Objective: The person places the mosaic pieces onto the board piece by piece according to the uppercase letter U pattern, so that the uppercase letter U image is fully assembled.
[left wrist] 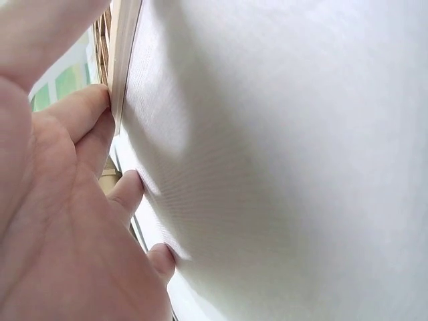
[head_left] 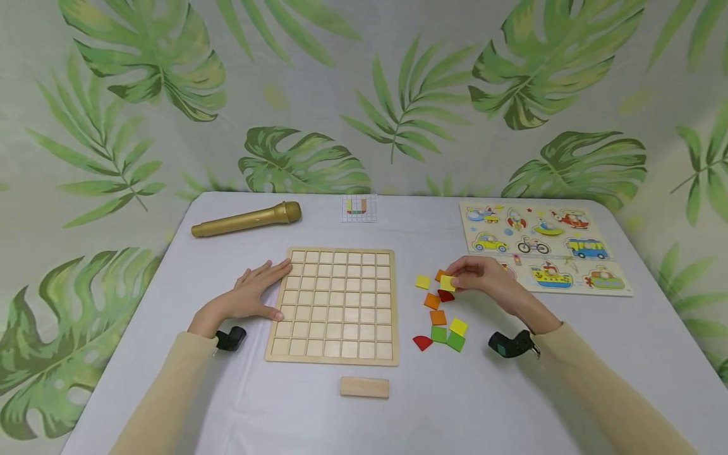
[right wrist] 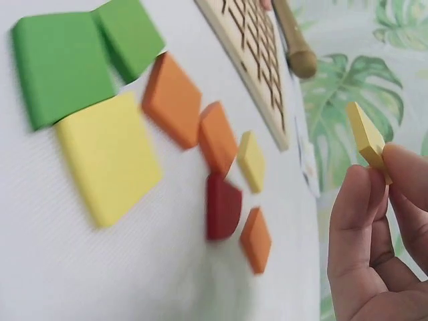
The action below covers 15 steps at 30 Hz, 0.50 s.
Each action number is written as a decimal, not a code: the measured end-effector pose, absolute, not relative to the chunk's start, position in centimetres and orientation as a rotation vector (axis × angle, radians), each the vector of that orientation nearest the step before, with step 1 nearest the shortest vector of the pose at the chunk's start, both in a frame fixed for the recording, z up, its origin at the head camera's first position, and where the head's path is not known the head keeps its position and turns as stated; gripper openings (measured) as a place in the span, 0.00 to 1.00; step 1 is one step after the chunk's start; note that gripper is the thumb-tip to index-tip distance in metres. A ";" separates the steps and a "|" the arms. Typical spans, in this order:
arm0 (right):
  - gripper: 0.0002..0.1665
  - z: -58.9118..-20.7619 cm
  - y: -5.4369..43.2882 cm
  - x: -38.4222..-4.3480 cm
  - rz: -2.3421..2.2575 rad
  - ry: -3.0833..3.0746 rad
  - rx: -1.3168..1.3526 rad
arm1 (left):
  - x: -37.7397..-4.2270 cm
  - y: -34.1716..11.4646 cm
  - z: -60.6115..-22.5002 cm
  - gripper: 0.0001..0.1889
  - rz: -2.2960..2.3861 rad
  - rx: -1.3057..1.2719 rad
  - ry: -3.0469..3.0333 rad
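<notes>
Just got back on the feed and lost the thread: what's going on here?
A person's right hand pinches a yellow square tile, holding it up off the white-covered table. Their left hand touches the left edge of the wooden grid board. Loose red, orange, yellow and green pieces lie right of the board, and a small card with a coloured U-shaped pattern lies beyond it.

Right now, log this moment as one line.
left hand: touches left edge of grid board | right hand: pinches yellow tile | other pieces: right of grid board | printed card: beyond grid board
</notes>
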State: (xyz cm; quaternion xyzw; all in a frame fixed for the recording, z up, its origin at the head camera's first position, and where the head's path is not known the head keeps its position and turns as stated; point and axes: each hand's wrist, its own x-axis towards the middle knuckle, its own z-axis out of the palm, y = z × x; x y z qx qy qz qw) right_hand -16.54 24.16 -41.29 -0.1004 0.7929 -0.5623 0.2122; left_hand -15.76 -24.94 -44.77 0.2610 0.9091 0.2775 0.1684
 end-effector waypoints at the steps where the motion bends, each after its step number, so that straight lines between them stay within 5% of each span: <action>1: 0.17 -41.1 23.7 -16.8 -1.561 2.196 -0.297 | -15.7 -24.9 -44.7 0.55 0.790 0.740 2.583; 15: 0.13 -39.6 16.6 -20.1 -1.582 2.144 -0.460 | -15.6 -24.8 -44.5 0.54 0.796 0.728 2.584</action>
